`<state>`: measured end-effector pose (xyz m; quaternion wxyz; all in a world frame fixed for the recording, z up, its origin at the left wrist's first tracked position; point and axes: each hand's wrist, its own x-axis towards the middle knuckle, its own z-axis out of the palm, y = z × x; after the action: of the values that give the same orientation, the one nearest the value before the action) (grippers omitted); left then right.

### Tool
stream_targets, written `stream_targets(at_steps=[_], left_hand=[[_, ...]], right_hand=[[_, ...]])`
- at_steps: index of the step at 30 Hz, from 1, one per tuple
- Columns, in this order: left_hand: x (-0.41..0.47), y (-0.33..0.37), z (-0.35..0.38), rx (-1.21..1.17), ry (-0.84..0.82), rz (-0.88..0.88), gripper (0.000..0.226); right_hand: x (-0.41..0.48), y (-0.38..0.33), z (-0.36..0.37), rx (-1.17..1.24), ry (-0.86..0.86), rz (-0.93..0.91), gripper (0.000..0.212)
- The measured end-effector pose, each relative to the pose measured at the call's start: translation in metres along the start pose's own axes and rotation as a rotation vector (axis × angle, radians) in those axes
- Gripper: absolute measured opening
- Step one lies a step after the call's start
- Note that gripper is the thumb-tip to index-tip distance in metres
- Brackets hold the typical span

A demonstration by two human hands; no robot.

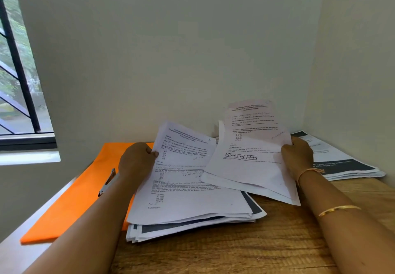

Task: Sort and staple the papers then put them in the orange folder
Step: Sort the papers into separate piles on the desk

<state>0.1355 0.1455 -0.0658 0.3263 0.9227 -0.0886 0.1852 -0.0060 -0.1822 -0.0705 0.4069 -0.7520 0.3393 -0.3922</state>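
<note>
A thick stack of printed papers [192, 205] lies on the wooden table, partly over the orange folder [70, 201]. My left hand [136, 162] pinches the left edge of the stack's top sheet, whose far end is lifted. My right hand [298, 156] grips the right edge of a few loose sheets [250, 158] held up above the table, tilted toward me. A silver stapler [108, 181] rests on the folder just left of my left wrist.
A second pile of papers with dark printed bands [342, 162] lies in the far right corner. White walls close the table at the back and right. A barred window [19, 77] is at the left. Bare wood table [235, 248] shows in front.
</note>
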Motion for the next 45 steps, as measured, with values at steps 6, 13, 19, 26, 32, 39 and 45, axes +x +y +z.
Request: stream_targets(at_steps=[6,13,19,26,32,39,45], left_hand=[[-0.003,-0.001,-0.003,-0.017,0.157,0.068,0.03],[-0.006,0.006,-0.024,-0.277,0.477,0.009,0.026],[0.005,-0.005,-0.03,-0.456,0.508,-0.248,0.032],[0.003,-0.005,-0.022,-0.506,0.338,-0.24,0.022],[-0.008,0.018,-0.008,-0.418,0.219,0.064,0.016],[-0.02,0.03,0.0,-0.463,0.17,0.164,0.017],[-0.019,0.028,0.0,-0.619,0.12,0.109,0.012]], right_hand=[[0.001,0.001,0.001,-0.005,-0.002,0.019,0.033],[0.001,0.001,-0.001,0.031,0.021,0.054,0.033],[-0.001,0.0,-0.002,0.046,0.035,0.082,0.034],[-0.008,-0.006,-0.002,0.177,0.021,0.05,0.028],[-0.022,-0.027,0.013,0.317,-0.172,0.068,0.02],[-0.044,-0.048,0.035,0.379,-0.439,0.077,0.02],[-0.047,-0.049,0.039,0.468,-0.543,0.118,0.019]])
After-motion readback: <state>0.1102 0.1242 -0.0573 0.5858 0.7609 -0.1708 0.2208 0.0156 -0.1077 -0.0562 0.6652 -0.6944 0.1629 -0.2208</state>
